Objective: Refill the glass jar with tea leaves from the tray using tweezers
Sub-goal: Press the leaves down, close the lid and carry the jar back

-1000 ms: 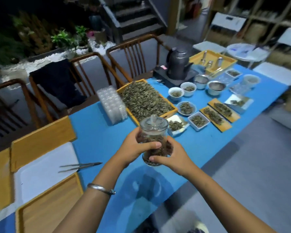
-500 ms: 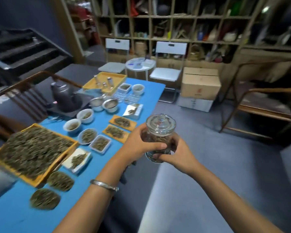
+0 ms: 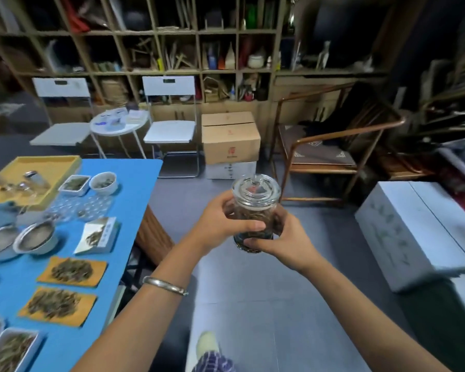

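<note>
A clear glass jar with a glass lid on it holds dark tea leaves in its lower part. I carry it upright in front of me, off the table and over the grey floor. My left hand wraps the jar's left side, thumb across the front. My right hand grips its right side and cups under the base. The large tray of tea leaves and the tweezers are out of view.
The blue table lies to my left with small trays and dishes of tea leaves, two metal strainers and a yellow tray. Ahead stand white folding chairs, stacked cardboard boxes, a wooden armchair and shelving. A white box sits right.
My view has swung right, away from the table toward the shelves. Both hands kept their hold on the jar, which moved from above the table edge to over the floor.
</note>
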The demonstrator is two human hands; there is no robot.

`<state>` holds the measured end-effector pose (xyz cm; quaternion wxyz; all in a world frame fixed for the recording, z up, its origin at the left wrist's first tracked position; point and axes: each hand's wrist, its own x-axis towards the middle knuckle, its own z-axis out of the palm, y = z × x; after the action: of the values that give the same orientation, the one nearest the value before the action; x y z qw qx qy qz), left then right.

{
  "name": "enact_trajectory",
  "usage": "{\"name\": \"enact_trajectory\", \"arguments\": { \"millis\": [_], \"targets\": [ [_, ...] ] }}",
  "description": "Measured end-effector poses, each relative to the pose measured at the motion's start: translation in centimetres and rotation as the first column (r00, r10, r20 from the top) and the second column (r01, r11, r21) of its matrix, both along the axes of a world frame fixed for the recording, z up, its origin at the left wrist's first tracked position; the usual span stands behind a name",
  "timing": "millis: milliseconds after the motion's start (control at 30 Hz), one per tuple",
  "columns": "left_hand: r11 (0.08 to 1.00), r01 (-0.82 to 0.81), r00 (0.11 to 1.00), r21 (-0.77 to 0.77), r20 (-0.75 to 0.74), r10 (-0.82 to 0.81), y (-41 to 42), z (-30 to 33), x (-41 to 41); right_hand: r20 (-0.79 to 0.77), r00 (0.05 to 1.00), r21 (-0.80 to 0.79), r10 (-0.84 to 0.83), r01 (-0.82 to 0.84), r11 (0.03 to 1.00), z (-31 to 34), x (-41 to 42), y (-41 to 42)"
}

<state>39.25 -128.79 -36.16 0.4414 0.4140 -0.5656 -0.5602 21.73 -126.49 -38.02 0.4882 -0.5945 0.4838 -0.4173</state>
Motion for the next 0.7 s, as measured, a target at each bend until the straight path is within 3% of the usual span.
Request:
{"name": "enact_trajectory", "arguments": {
  "millis": [433, 700],
  "targets": [
    [0.993, 0.112, 0.993, 0.028, 0.025, -0.113, -30.3, 0.4, 5.6, -0.027, 0.996, -0.044, -0.087, 0.086, 0.995, 0.6, 5.5, -28.5],
    [0.996, 0.084, 0.996, -0.02, 0.018, -0.084, -46.8, 1.0, 9.8, 0.001, 1.0, -0.039, -0.03, 0.03, 0.999, 0.4, 9.8, -46.1]
  ]
}}
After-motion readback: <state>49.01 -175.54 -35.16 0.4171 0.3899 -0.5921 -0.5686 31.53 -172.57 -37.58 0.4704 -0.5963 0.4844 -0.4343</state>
